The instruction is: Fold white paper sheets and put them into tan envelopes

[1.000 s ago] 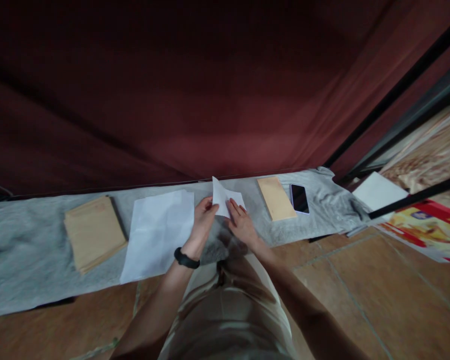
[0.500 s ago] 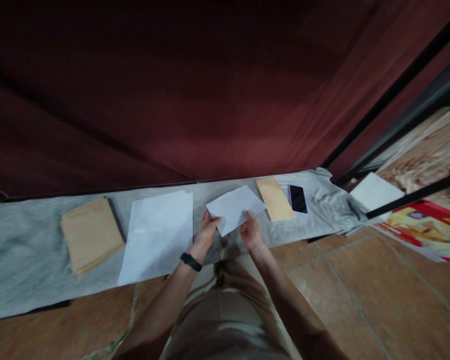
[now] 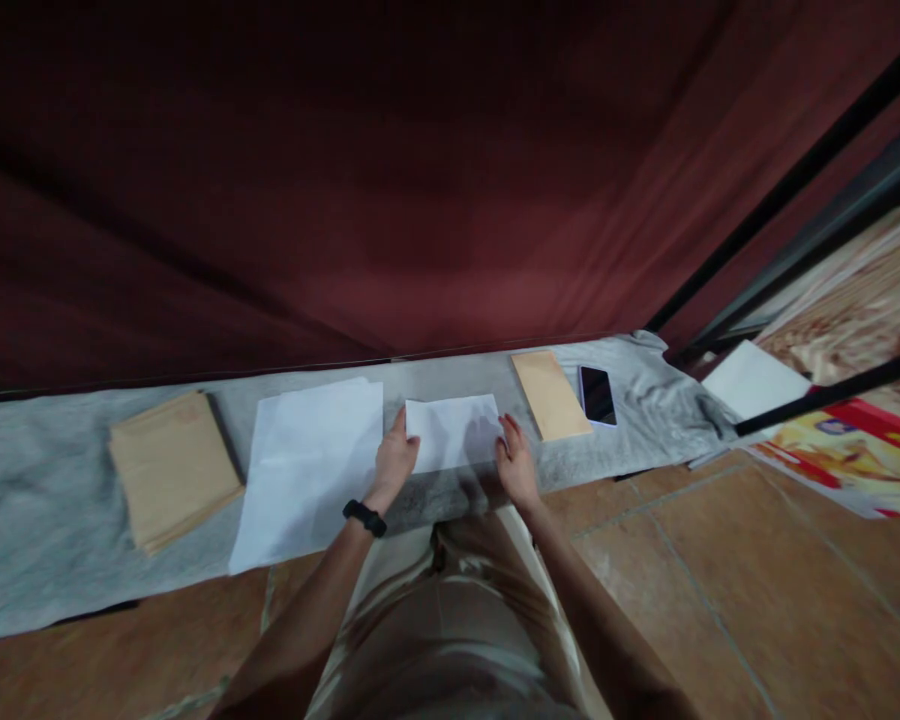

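Observation:
A folded white sheet of paper (image 3: 454, 430) lies flat on the grey cloth (image 3: 45, 500) in front of me. My left hand (image 3: 396, 462), with a black band on the wrist, holds the sheet's left edge, thumb on top. My right hand (image 3: 515, 462) rests at the sheet's right edge with its fingers stretched onto it. A stack of larger white sheets (image 3: 307, 465) lies just left of my left hand.
A pile of brown envelopes (image 3: 171, 467) sits at the left of the cloth. One brown envelope (image 3: 551, 393) and a dark phone (image 3: 598, 394) lie to the right. A red curtain (image 3: 420, 180) hangs behind. White paper (image 3: 750, 380) and a colourful printed sheet (image 3: 847, 450) lie at far right.
The folded sheet, held up and tilted in both hands before, has come down flat on the cloth. Both hands have moved apart to its left and right edges.

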`<state>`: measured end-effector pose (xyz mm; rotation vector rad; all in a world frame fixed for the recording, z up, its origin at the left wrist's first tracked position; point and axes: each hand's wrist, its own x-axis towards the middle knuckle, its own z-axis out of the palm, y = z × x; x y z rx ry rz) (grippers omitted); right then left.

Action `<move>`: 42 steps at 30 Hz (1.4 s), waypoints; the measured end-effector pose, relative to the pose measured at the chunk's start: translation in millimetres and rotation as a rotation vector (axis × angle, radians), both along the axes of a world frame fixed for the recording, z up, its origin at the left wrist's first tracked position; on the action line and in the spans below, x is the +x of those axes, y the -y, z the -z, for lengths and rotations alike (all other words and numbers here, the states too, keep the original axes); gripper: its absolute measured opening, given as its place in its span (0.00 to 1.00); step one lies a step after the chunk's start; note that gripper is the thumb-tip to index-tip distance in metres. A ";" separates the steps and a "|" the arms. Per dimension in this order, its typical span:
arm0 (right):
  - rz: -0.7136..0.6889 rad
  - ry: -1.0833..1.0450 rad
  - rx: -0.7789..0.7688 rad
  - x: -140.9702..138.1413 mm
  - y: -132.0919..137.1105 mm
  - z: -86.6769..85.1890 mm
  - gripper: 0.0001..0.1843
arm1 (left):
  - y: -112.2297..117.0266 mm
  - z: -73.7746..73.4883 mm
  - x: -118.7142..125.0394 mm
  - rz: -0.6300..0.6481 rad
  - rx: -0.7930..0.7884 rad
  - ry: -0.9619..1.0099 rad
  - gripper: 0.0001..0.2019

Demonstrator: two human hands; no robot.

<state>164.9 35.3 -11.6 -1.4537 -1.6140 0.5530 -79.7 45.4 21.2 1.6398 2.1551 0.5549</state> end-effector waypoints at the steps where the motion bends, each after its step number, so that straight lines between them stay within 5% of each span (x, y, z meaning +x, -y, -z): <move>1: -0.067 0.112 0.022 -5.4 -0.3 -1.3 0.26 | 3.2 -2.9 3.7 -0.007 -0.014 -0.051 0.33; 7: -0.227 0.580 0.032 -32.1 1.5 -0.2 0.27 | 23.9 -10.9 29.8 0.115 0.250 -0.325 0.27; 11: -0.220 0.670 0.021 -33.6 4.1 1.8 0.27 | 19.3 2.0 51.3 0.378 0.285 -0.308 0.26; 14: -0.234 0.698 0.018 -31.8 3.7 0.2 0.26 | 8.8 14.7 62.7 0.443 0.226 -0.305 0.27; 21: -0.249 0.589 -0.004 -29.9 4.4 -1.2 0.26 | -4.0 29.6 56.4 0.392 0.187 -0.318 0.29; 35: -0.333 0.489 0.005 -74.7 -43.5 -4.2 0.28 | -4.5 24.8 44.3 0.372 0.109 -0.339 0.30; 42: -0.298 0.527 0.029 -60.6 -44.9 5.0 0.27 | -4.1 26.2 44.1 0.355 0.141 -0.326 0.29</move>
